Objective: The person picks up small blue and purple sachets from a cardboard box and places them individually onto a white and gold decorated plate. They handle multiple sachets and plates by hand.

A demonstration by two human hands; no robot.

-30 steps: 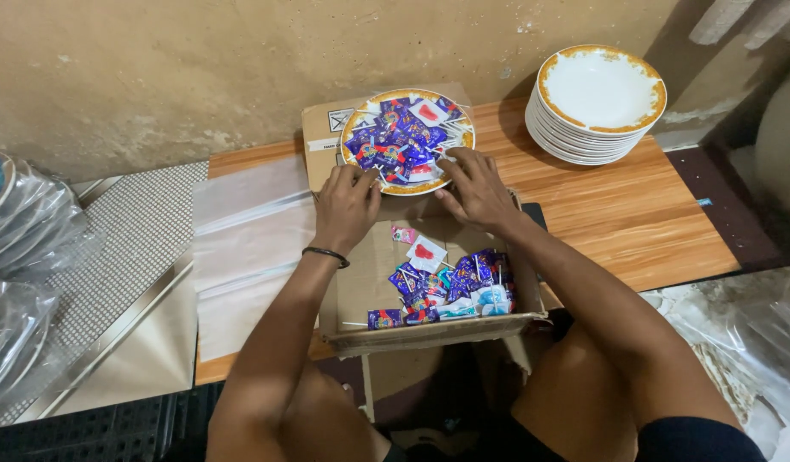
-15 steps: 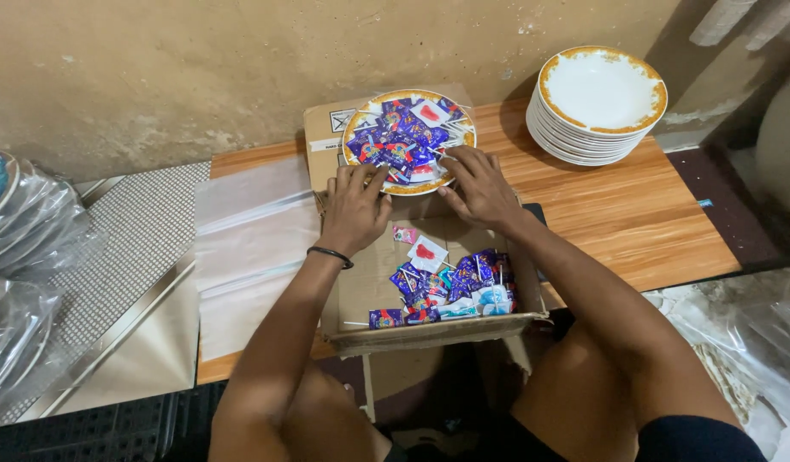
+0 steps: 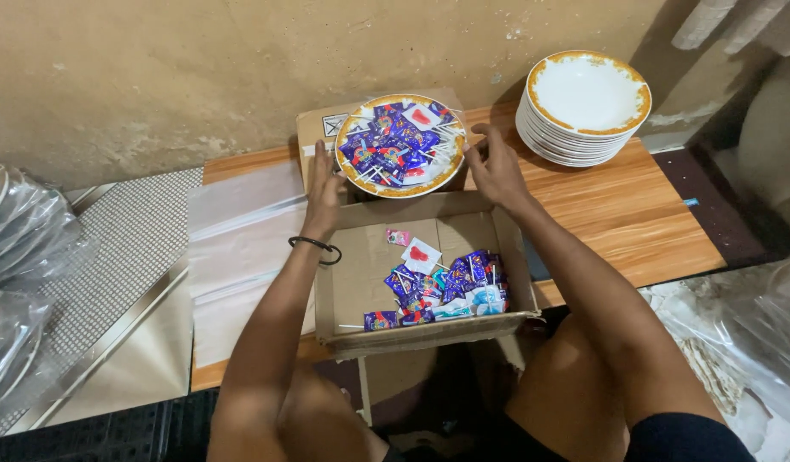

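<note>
The wooden bench [image 3: 600, 214] carried an open cardboard box [image 3: 360, 282] hanging over its near edge, a stack of white gold-rimmed plates [image 3: 588, 107] at its far right corner, and clear plastic sheets [image 3: 241, 248] along its left edge. Half a second before, both hands had lain nearer the middle of the box with the filled plate [image 3: 402, 145] between their fingertips; now they had spread to its sides and the plate sat a little farther toward the wall, over the box's far flap. Judging by that, the plate was being carried clear of the box.

The left hand [image 3: 325, 192] pressed its rim from the left, fingers straight; the right hand [image 3: 496, 167] curled on the right rim, so each grip was closed on the plate. Being round, the plate had no long axis; it lay level, face up, heaped with blue sweet wrappers [image 3: 395, 147] whose white sticks pointed every way. More wrappers [image 3: 442, 291] lay in the box's near right corner.
</note>
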